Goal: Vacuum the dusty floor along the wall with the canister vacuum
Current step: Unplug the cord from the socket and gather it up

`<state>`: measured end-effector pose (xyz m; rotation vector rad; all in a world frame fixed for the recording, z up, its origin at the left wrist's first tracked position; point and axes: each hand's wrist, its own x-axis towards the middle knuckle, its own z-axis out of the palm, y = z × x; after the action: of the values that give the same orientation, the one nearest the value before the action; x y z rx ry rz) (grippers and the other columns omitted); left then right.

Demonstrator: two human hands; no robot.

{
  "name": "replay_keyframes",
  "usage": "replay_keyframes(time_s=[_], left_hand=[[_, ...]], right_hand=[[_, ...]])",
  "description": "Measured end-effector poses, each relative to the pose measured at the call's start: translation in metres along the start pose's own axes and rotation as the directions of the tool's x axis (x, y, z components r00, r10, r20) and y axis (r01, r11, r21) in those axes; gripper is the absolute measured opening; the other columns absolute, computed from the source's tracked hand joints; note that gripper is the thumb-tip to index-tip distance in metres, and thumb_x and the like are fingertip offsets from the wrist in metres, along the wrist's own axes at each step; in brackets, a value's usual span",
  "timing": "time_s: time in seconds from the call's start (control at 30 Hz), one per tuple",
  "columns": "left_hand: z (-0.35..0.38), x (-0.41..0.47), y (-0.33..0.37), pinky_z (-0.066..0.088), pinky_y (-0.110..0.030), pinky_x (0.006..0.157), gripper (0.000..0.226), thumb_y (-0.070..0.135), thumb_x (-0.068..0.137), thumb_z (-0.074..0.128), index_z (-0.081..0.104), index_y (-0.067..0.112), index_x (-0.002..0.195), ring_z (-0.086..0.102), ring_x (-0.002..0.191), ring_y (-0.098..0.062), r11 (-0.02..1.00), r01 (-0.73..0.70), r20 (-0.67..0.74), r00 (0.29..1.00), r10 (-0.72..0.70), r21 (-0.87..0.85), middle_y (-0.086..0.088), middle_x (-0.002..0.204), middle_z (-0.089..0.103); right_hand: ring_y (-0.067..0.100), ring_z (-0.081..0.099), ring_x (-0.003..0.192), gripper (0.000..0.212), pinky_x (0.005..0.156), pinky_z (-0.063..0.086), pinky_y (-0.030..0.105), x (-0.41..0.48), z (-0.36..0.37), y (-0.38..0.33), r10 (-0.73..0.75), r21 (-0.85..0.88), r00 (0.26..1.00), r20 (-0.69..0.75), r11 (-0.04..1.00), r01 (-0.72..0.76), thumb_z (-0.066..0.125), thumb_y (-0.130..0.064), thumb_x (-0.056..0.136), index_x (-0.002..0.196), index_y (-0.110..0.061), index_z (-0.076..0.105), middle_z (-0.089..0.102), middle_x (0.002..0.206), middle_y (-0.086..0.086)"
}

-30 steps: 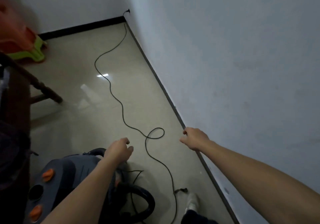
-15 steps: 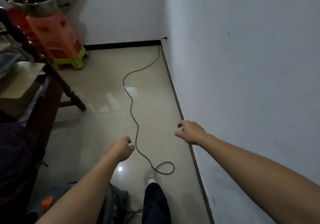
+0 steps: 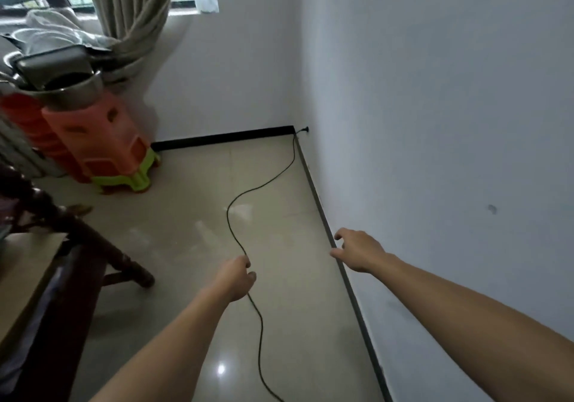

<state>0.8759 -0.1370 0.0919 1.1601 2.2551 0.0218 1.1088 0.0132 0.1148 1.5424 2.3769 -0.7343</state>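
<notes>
The canister vacuum is out of view. Its black power cord [image 3: 231,224] snakes over the glossy beige floor [image 3: 279,324] from a plug [image 3: 306,129] low on the right wall near the far corner. My left hand [image 3: 236,279] hovers above the cord with its fingers loosely curled and holds nothing. Off to the right, my right hand [image 3: 360,251] is stretched out with relaxed, spread fingers over the dark baseboard [image 3: 320,209] along the white wall [image 3: 435,153]. It is empty too.
A stack of orange plastic stools on a green one [image 3: 102,146] stands at the back left, with metal pots [image 3: 62,75] on top. A dark wooden table with a turned leg [image 3: 102,252] fills the left edge. A tied curtain [image 3: 133,13] hangs by the window.
The view has tilted up and moved forward along the wall, so the vacuum body and my foot have dropped out of sight. Both hands stay stretched out and empty.
</notes>
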Motion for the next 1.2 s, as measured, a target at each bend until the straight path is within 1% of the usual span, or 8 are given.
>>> replay_keyframes(time_s=[0.27,0.5,0.7,0.8,0.9,1.0,1.1,1.2], left_hand=[[-0.119,0.166,0.032,0.047,-0.033,0.085,0.041,0.037,0.093,0.05,0.054,0.019,0.129,0.057,0.111,-0.027,0.998,-0.045,-0.062,0.997,0.048,0.05,-0.008,0.124,0.061],[-0.201,0.327,0.045,0.046,-0.033,0.086,0.041,0.038,0.093,0.05,0.051,0.021,0.13,0.056,0.112,-0.027,0.999,0.042,-0.014,0.999,-0.041,0.006,-0.008,0.127,0.057],[-0.273,0.436,0.021,0.046,-0.033,0.088,0.041,0.038,0.092,0.049,0.052,0.021,0.129,0.056,0.113,-0.027,0.995,0.085,0.003,0.996,-0.085,-0.055,-0.008,0.127,0.058],[-0.309,0.513,0.003,0.049,-0.032,0.088,0.041,0.038,0.093,0.049,0.052,0.019,0.129,0.058,0.11,-0.027,0.993,0.097,0.004,0.995,-0.097,-0.06,-0.008,0.126,0.059],[-0.34,0.591,-0.005,0.047,-0.031,0.087,0.042,0.036,0.093,0.049,0.052,0.017,0.13,0.058,0.111,-0.028,0.996,0.068,0.021,0.998,-0.067,-0.057,-0.009,0.127,0.059],[-0.371,0.658,-0.005,0.045,-0.031,0.088,0.042,0.036,0.093,0.048,0.052,0.016,0.13,0.056,0.113,-0.028,1.0,0.013,0.073,0.997,-0.012,-0.012,-0.009,0.127,0.059],[-0.41,0.722,0.008,0.045,-0.031,0.087,0.042,0.037,0.093,0.048,0.052,0.016,0.13,0.056,0.112,-0.026,0.997,-0.03,0.095,0.995,0.023,0.065,-0.009,0.127,0.058],[-0.443,0.78,0.038,0.048,-0.032,0.088,0.041,0.038,0.093,0.049,0.054,0.018,0.129,0.058,0.11,-0.027,0.99,-0.086,0.104,0.992,0.074,0.109,-0.008,0.126,0.059]], right_hand=[[0.024,0.056,0.111,0.049,0.079,0.042,0.03,0.188,-0.091,-0.042,-0.051,0.042,0.997,-0.051,0.998,0.053,0.054,-0.041,0.094,0.137,-0.018,0.047,0.059,0.128,0.006],[0.024,0.056,0.108,0.049,0.078,0.042,0.029,0.38,-0.141,-0.084,-0.029,0.039,0.996,0.079,0.999,0.026,0.057,-0.041,0.092,0.134,-0.017,0.049,0.056,0.13,0.007],[0.023,0.056,0.113,0.051,0.093,0.047,0.035,0.518,-0.191,-0.152,-0.073,0.066,0.993,0.097,0.996,0.067,0.059,-0.043,0.092,0.133,-0.014,0.051,0.056,0.132,0.008],[0.022,0.058,0.11,0.049,0.093,0.048,0.036,0.591,-0.203,-0.181,-0.074,0.115,0.994,0.079,0.991,0.064,0.061,-0.043,0.091,0.13,-0.015,0.054,0.059,0.128,0.008],[0.022,0.059,0.109,0.049,0.092,0.048,0.034,0.656,-0.203,-0.197,0.009,0.185,0.997,0.081,0.982,-0.024,0.062,-0.043,0.09,0.13,-0.015,0.055,0.06,0.127,0.007],[0.024,0.059,0.11,0.047,0.094,0.047,0.035,0.71,-0.205,-0.206,0.11,0.261,0.984,0.14,0.955,-0.144,0.063,-0.041,0.09,0.127,-0.012,0.056,0.06,0.126,0.01],[0.029,0.063,0.098,0.042,0.086,0.049,0.034,0.749,-0.217,-0.211,0.199,0.385,0.97,0.138,0.892,-0.238,0.064,-0.039,0.09,0.12,-0.01,0.059,0.064,0.114,0.012],[0.028,0.063,0.101,0.044,0.089,0.047,0.034,0.785,-0.236,-0.206,0.265,0.478,0.954,0.143,0.825,-0.301,0.061,-0.037,0.093,0.126,-0.008,0.056,0.061,0.122,0.011]])
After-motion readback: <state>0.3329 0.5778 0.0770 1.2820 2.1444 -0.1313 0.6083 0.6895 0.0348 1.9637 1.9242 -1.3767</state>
